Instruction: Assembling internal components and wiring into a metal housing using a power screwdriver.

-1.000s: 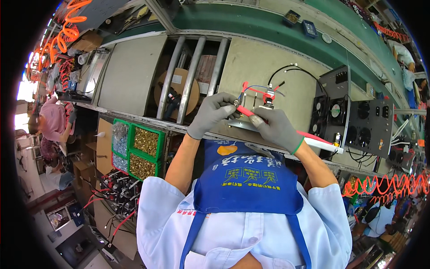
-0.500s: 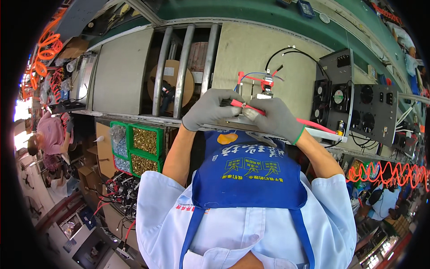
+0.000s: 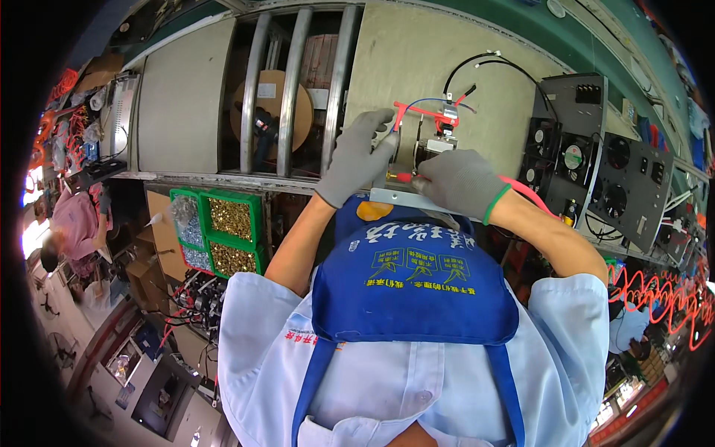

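Grey knit gloves on both hands. Left hand (image 3: 356,155) grips the small metal assembly (image 3: 426,153) with red and blue wires, on the beige bench (image 3: 477,123) ahead. Right hand (image 3: 456,181) clenches a red-tipped tool (image 3: 406,177) at its base. Likely fastening step; next needs steady alignment. Green bins (image 3: 232,232) left hold brass parts.

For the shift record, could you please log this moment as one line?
left hand: steadies metal bracket assembly | right hand: holds red-handled tool against it | green parts bins: left of bench
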`<state>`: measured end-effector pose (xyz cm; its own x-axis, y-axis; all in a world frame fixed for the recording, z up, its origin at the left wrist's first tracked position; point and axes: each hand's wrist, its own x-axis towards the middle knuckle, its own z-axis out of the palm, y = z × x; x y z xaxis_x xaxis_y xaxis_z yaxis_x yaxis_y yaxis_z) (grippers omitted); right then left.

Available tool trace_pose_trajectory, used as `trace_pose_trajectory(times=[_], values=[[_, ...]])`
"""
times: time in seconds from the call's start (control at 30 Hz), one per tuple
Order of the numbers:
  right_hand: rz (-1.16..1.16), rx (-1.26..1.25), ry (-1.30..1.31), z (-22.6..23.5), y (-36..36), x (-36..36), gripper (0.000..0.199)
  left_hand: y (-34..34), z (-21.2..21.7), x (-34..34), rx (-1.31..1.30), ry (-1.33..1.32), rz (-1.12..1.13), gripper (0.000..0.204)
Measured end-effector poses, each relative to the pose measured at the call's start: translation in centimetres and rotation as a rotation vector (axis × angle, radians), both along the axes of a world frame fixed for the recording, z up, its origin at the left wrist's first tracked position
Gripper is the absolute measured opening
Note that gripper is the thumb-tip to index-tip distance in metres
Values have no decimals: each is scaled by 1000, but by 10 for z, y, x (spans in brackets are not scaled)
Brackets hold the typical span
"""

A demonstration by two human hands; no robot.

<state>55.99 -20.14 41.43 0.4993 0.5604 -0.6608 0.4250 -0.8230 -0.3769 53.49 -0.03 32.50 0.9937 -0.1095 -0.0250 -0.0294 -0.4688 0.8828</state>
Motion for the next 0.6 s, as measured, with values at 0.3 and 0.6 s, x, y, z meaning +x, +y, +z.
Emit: trace_pose_trajectory(times=[0.3, 0.6], values=[[-83, 357, 141, -68, -22, -4, 36, -6, -10, -1, -20, 47, 49, 30], [-685, 404, 1254, -109, -27, 0, 39, -7, -5, -1, 43, 9, 28, 29]])
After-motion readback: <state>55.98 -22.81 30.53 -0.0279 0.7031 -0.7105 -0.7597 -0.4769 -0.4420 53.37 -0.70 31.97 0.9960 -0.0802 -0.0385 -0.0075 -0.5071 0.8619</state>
